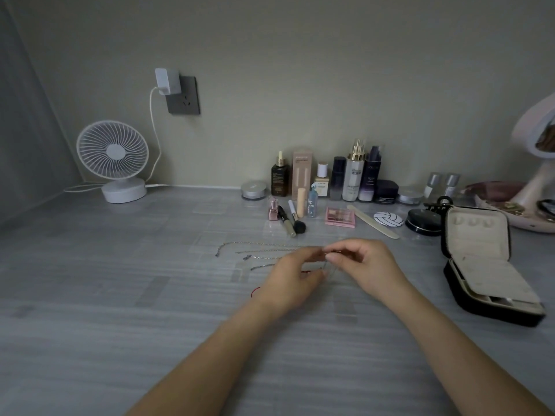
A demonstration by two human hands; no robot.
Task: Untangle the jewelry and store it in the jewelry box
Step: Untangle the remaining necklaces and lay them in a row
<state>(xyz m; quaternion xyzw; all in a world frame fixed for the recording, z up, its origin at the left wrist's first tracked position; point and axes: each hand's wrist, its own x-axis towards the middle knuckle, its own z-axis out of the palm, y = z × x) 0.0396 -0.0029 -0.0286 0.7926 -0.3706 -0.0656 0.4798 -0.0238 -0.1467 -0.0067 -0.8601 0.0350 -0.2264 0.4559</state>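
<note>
Presently I note left hand (pixel 292 277) and right hand (pixel 365 265) at frame centre, each pinching the silver chains (pixel 264 251) to part strands, jewelry box (pixel 477 235) open at right for storing.

A white fan (pixel 112 153) stands at the far left of the gray table (pixel 120 295), and a white cord (pixel 154 136) hangs down behind it from a white plug (pixel 167 81) in the dark wall socket (pixel 183 96). A row of bottles (pixel 353 175) stands along the wall. In front of them lie a black brush (pixel 295 223), a pink makeup box (pixel 340 216), a long nail file (pixel 373 221), a round ball-patterned pad (pixel 388 219) and a black round case (pixel 423 222). A black hair clip (pixel 438 205) sits just behind the case, and a white mirror (pixel 525 127) stands at the far right.
</note>
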